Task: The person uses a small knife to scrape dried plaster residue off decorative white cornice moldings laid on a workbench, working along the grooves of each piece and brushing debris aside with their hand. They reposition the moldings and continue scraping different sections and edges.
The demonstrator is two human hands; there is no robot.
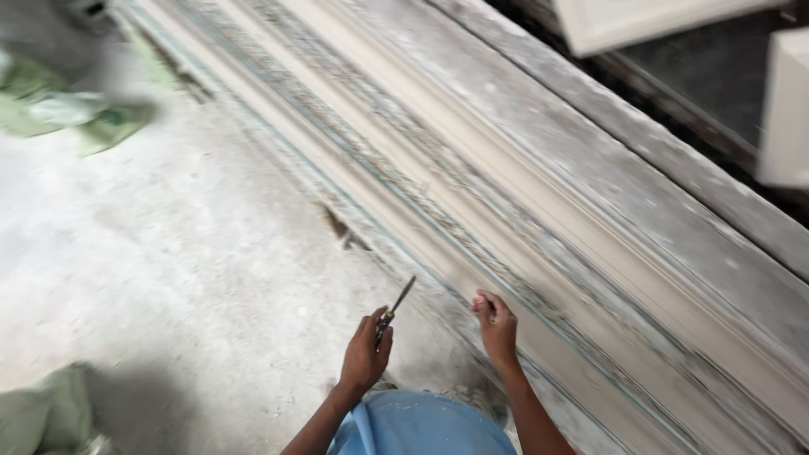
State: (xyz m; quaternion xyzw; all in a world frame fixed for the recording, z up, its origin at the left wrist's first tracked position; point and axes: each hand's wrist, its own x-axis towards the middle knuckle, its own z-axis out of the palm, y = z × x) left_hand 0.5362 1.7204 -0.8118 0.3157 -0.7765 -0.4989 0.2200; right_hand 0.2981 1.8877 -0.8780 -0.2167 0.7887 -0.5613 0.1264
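My left hand (366, 354) grips a thin tool with a dark blade (399, 303), a small knife or scraper, pointing up and away from me. My right hand (495, 324) is closed, its fingertips resting on the near edge of a long pale moulded strip (472, 168) that runs diagonally from the upper left to the lower right. The strip has several ridges and grooves and a dusty, plaster-like surface. Whether the right hand pinches something small cannot be made out.
A dusty grey floor (168, 253) spreads to the left. Green sacks lie at the top left (67, 105) and bottom left (46, 413). White cast pieces (788, 109) stand at the top right. A weathered plank (657, 143) borders the strip. My blue clothing (421, 425) shows below.
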